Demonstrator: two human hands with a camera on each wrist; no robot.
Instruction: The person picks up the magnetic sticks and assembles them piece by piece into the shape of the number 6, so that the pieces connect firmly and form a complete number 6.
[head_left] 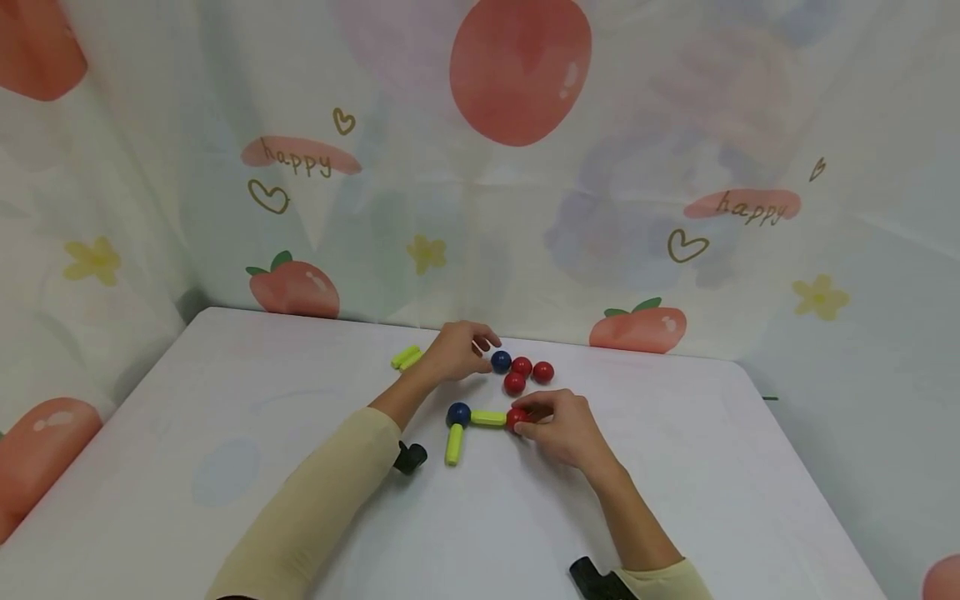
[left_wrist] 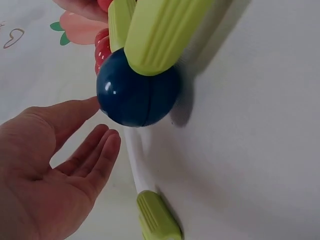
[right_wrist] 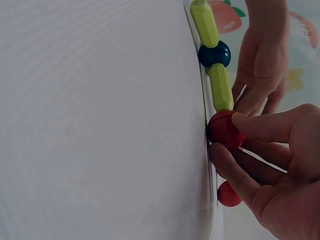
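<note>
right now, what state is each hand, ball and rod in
left hand: thumb and fingers apart, near loose blue ball
loose blue ball: no rod attached
right hand: pinching end red ball
end red ball: pinched, against middle rod
middle rod: touching corner blue ball too
corner blue ball: touching two rods
front rod: one end free
three other red balls: clustered, no rods attached
two spare rods: side by side, partly hidden

Noted from where I stand: a draped-off play corner. Cloth (head_left: 480,283) hangs behind and on both sides, printed with red fruit (head_left: 296,289), yellow flowers (head_left: 92,261), hearts (head_left: 268,197) and "happy". The white bench (head_left: 247,383) bears toy balls (head_left: 543,372) and sticks (head_left: 488,417). Whether home or studio: cannot be determined.
</note>
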